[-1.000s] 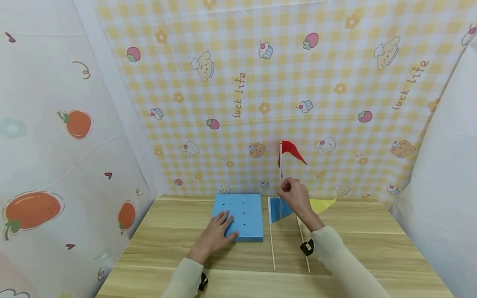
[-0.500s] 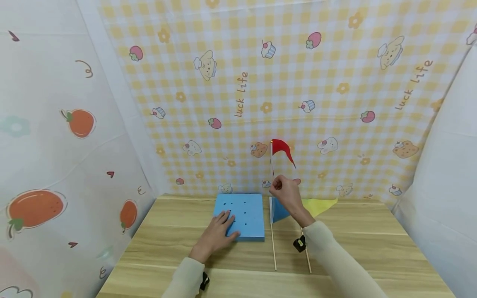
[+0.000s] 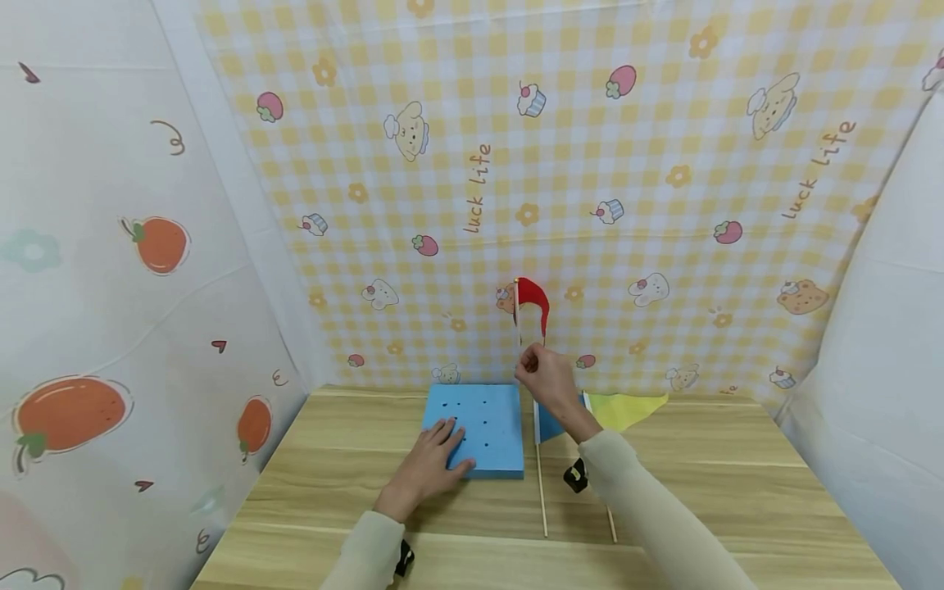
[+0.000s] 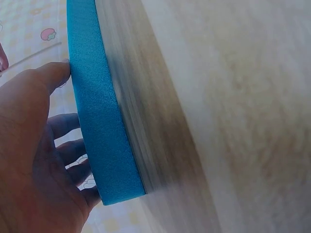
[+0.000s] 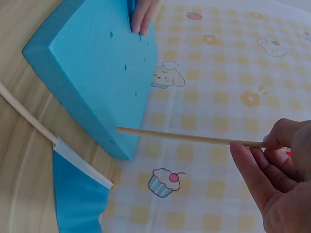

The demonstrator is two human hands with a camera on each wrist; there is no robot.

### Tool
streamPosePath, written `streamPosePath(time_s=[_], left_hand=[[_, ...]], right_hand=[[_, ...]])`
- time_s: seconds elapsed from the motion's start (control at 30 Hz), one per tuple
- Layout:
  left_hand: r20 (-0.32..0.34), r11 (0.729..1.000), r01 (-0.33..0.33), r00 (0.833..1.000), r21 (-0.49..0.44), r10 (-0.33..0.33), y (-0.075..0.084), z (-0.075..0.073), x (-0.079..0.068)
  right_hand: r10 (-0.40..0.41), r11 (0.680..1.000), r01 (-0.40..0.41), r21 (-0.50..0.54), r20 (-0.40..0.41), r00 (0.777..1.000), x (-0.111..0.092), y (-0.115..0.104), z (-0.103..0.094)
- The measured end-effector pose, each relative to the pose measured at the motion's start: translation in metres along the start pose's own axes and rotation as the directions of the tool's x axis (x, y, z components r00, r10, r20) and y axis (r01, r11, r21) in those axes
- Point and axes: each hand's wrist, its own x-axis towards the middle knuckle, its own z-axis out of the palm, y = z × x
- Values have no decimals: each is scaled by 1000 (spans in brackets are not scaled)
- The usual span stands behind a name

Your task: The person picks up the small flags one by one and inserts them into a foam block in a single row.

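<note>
My right hand (image 3: pixel 549 378) pinches the wooden stick of a small red flag (image 3: pixel 533 297), which stands upright in the air near the right edge of a blue foam block (image 3: pixel 496 455). In the right wrist view the stick's bare lower end (image 5: pixel 122 130) points toward the block. Small holes dot the block's top. My left hand (image 3: pixel 426 467) lies spread on the block's front left part, fingers extended; its thumb touches the edge in the left wrist view. Under my right arm lie a blue flag (image 3: pixel 547 422) and a yellow flag (image 3: pixel 627 410), sticks toward me.
The block and both lying flags rest on a wooden table (image 3: pixel 324 459). A yellow checked cloth (image 3: pixel 472 180) hangs behind it. White sheets (image 3: pixel 878 328) close off the left and right sides.
My right hand has carried the red flag leftward, from above the lying flags to near the block's right edge. My left hand has stayed on the block.
</note>
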Motion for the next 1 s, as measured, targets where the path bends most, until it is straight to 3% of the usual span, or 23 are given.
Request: streamPosePath(time_s=[1.0], left_hand=[[-12,1000,-2,1000,16,2,0,1,0]], right_hand=[[-51,997,52,60,-19,999,15,-20,45]])
